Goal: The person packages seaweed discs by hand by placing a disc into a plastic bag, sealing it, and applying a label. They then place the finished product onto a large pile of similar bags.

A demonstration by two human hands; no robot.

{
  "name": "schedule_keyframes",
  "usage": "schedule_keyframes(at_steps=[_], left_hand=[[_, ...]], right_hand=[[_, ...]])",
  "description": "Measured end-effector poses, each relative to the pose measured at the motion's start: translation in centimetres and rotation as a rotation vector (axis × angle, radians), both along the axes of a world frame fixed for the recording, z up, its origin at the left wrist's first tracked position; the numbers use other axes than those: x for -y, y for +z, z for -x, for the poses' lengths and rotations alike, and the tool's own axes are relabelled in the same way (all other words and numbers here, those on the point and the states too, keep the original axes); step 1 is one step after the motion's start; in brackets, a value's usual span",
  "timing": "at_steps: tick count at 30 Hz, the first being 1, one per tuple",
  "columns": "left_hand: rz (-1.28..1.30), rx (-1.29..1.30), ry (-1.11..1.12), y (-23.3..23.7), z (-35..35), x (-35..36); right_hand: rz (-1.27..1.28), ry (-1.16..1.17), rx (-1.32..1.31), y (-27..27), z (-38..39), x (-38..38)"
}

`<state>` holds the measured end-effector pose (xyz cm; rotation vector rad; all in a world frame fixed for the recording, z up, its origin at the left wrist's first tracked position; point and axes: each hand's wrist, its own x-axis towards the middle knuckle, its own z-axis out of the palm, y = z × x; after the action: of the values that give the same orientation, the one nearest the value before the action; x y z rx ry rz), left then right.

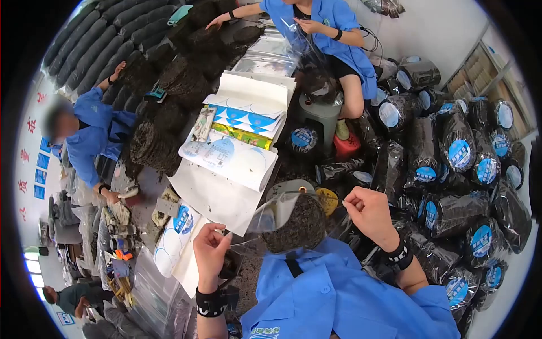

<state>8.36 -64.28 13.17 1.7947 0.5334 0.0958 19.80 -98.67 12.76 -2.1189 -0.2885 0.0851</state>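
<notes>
A clear plastic bag point(252, 233) is spread wide in front of my blue shirt. My left hand point(210, 251) pinches its left edge between thumb and fingers, and my right hand point(370, 213) pinches the opposite edge. Inside or just behind the film sits a dark, rough-textured block point(294, 223), which looks like pressed dried seaweed; its underside is hidden. Left of it, a large white sheet point(217, 192) comes close to my left hand. Beyond the bag is a yellow round object point(327, 200).
Printed sheets and labels point(240, 127) lie on the table, beside dark stacks point(152, 148). Filled black packages with blue labels point(460, 152) pile up on the right. One co-worker point(322, 34) sits opposite, another point(93, 135) stands at left. A red stool point(346, 148) is under the seated one.
</notes>
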Motion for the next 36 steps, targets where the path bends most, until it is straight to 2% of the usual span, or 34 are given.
schedule_keyframes(at_steps=[1,3,4,6,7,8,9,12,14,15,16,18,19,20,22,23,25,26,28,30,32,35,36], left_hand=[[0.000,0.004,0.003,-0.5,0.0,-0.4],[0.527,0.330,0.142,-2.0,0.8,-1.2],[0.530,0.323,0.145,-3.5,1.3,-1.7],[-0.008,0.094,0.104,-7.6,2.4,-2.6],[-0.115,-0.006,-0.038,-9.7,3.2,-2.7],[-0.213,0.052,-0.150,-13.6,4.2,-2.8],[-0.276,0.096,-0.272,-12.9,3.4,-0.9],[-0.151,0.244,-0.319,-12.1,-0.3,4.8],[-0.129,0.318,-0.358,-15.1,-1.2,6.0],[-0.128,0.326,-0.356,-15.1,-1.2,6.2],[-0.050,0.287,-0.318,-15.2,-1.0,6.3],[0.029,0.248,-0.267,-15.6,-0.4,6.3],[0.087,0.216,-0.222,-16.1,-0.2,6.1],[0.144,0.181,-0.178,-16.3,-0.1,6.0],[0.197,0.115,-0.144,-16.3,0.2,6.0],[0.178,0.136,-0.142,-16.4,0.3,5.9],[0.143,0.162,-0.145,-15.9,0.3,5.1],[0.181,0.131,-0.069,-15.5,0.4,4.6],[0.223,0.095,0.006,-15.4,0.9,3.8],[0.346,0.152,0.121,-16.1,1.3,2.6],[0.338,0.113,0.140,-16.8,1.4,2.4],[0.296,0.104,0.182,-20.2,2.1,1.2],[0.424,0.095,0.295,-21.6,2.5,0.8]], right_hand=[[-0.002,0.001,-0.016,0.2,-0.1,0.1],[-0.009,-0.005,-0.033,-0.1,-0.3,0.3],[-0.011,-0.011,-0.056,-0.4,-0.2,0.4],[-0.018,0.009,-0.032,-1.5,0.1,0.6],[-0.031,0.024,0.001,-1.8,0.0,0.6],[-0.026,0.019,0.005,-1.7,-0.3,0.6],[-0.033,0.033,-0.012,-1.5,-0.4,0.7],[0.003,0.089,-0.081,-0.9,-0.6,1.1],[-0.285,0.134,-0.444,-0.7,-1.3,1.3],[-0.505,0.060,-0.534,-2.6,-2.5,3.0],[-0.506,-0.017,-0.436,-5.8,-3.7,4.9],[-0.163,0.077,-0.145,-10.5,-3.8,6.3],[-0.287,0.168,-0.184,-12.2,-3.2,5.0],[-0.194,0.260,-0.155,-11.6,-2.5,2.9],[-0.200,0.424,0.059,-15.1,-2.5,0.0],[-0.209,0.425,0.058,-16.2,-2.5,-0.3],[-0.284,0.402,-0.046,-17.3,-2.6,-1.4],[-0.293,0.401,-0.043,-17.6,-2.5,-1.4],[-0.574,0.189,-0.519,-17.5,-2.2,-0.2],[-0.606,0.201,-0.477,-18.4,-2.5,0.9],[-0.567,0.159,-0.548,-20.1,-2.6,1.3],[-0.652,0.092,-0.577,-24.0,-2.3,1.4],[-0.694,0.044,-0.598,-25.1,-2.2,1.4]])
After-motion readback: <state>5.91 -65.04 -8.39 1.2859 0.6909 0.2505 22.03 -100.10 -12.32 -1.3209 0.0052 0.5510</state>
